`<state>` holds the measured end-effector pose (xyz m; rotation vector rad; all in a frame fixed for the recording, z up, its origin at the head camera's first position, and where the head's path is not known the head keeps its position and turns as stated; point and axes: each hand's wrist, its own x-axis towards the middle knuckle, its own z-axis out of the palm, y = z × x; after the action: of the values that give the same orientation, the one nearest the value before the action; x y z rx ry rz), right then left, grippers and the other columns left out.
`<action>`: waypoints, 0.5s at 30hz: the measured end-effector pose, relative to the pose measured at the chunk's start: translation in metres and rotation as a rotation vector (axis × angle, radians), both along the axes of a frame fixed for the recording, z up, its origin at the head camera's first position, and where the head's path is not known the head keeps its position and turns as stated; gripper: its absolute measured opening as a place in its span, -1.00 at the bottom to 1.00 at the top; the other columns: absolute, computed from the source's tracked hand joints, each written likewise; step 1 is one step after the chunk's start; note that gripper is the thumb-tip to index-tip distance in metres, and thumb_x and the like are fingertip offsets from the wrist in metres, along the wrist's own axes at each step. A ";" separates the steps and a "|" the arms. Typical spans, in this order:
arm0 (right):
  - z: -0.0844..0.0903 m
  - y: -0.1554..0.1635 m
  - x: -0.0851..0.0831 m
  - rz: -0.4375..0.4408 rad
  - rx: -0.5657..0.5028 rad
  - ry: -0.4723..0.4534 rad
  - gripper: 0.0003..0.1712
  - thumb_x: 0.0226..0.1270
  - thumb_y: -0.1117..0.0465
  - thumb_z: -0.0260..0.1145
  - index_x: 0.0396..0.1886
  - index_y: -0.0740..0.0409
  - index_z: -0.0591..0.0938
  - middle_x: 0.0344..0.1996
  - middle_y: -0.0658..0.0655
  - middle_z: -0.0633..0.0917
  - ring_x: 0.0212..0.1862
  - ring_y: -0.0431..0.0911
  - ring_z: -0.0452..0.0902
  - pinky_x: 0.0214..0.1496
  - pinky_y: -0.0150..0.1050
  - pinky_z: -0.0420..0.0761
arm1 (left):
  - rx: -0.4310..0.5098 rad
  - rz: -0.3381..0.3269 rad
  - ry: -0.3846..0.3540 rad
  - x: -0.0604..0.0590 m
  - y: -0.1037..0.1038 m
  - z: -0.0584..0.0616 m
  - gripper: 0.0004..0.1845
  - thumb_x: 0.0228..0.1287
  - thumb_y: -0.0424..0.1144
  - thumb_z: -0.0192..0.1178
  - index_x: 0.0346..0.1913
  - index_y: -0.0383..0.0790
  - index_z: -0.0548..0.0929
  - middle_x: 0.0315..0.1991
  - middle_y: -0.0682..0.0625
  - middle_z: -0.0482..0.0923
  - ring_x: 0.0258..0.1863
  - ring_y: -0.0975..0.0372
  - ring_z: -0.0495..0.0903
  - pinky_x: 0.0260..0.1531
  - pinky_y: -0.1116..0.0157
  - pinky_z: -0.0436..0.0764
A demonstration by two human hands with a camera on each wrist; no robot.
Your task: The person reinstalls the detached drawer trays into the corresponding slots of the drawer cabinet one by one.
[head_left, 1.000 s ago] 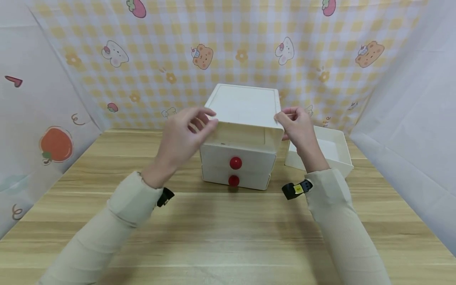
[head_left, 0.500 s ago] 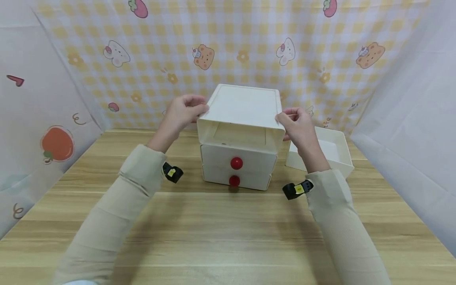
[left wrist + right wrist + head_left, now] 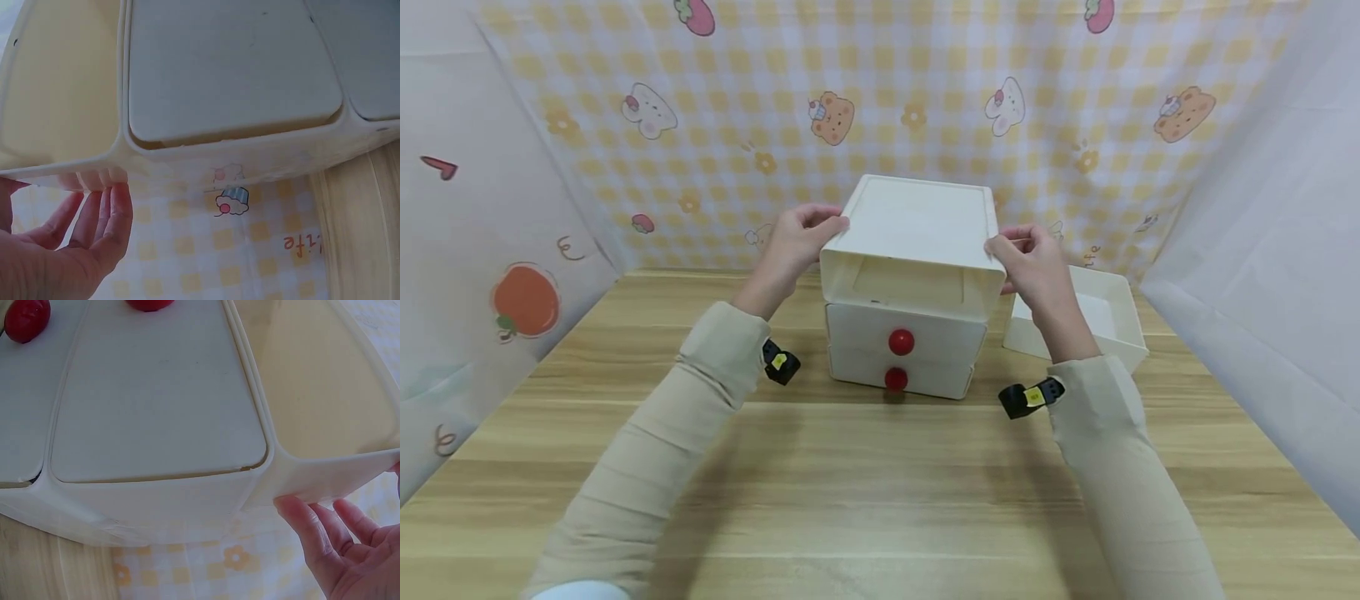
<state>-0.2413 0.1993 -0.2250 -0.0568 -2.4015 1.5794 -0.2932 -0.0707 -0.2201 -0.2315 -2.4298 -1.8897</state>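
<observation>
A white drawer box (image 3: 904, 329) with two shut drawers and red round knobs (image 3: 901, 342) stands on the wooden table. On top of it sits a white drawer casing (image 3: 917, 218), its front open and no drawer inside. My left hand (image 3: 793, 250) holds the casing's left side, thumb at the upper edge. In the left wrist view, its fingers (image 3: 115, 219) touch the outer side wall. My right hand (image 3: 1037, 267) holds the opposite side, thumb on the top edge. Its fingertips (image 3: 290, 503) press against the side wall in the right wrist view.
A white drawer (image 3: 1097, 308) without a lid lies on the table (image 3: 865, 500) at the right, partly behind my right hand. A yellow checked cloth (image 3: 917, 100) hangs close behind the drawer box. White cloth (image 3: 475, 208) hangs at both sides.
My left hand has moved from in front of the casing's left front corner to its left side and now holds it. My right hand has kept its place on the right side.
</observation>
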 end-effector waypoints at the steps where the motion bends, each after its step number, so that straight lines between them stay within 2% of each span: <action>1: 0.000 0.000 0.000 -0.002 0.000 0.000 -0.55 0.22 0.04 0.15 0.01 0.20 0.40 -0.29 0.02 0.41 -0.35 -0.20 0.39 -0.47 -0.40 0.61 | 0.001 0.000 0.006 0.001 0.001 0.000 -0.58 0.29 -0.13 0.12 0.16 -0.22 0.49 -0.03 -0.05 0.47 -0.20 0.23 0.52 -0.08 0.22 0.62; 8: 0.000 0.004 -0.002 -0.004 0.004 0.001 -0.54 0.21 0.03 0.16 0.02 0.21 0.42 -0.31 0.01 0.43 -0.33 -0.18 0.43 -0.48 -0.41 0.61 | -0.013 0.020 0.022 0.005 0.005 0.000 -0.60 0.30 -0.14 0.11 0.14 -0.25 0.50 -0.05 -0.06 0.47 -0.19 0.22 0.51 -0.05 0.16 0.61; 15: 0.001 0.010 -0.005 0.038 -0.031 -0.005 -0.70 0.22 0.02 0.17 -0.13 0.07 0.46 -0.35 -0.06 0.46 -0.34 -0.21 0.47 -0.49 -0.38 0.62 | -0.071 0.050 0.052 0.013 0.009 0.001 -0.62 0.29 -0.15 0.11 0.09 -0.26 0.51 -0.07 -0.08 0.49 -0.20 0.22 0.48 -0.24 0.35 0.59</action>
<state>-0.2463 0.2098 -0.2236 -0.0218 -2.3951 1.6354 -0.2806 -0.0619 -0.2191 -0.2183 -2.4470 -1.7576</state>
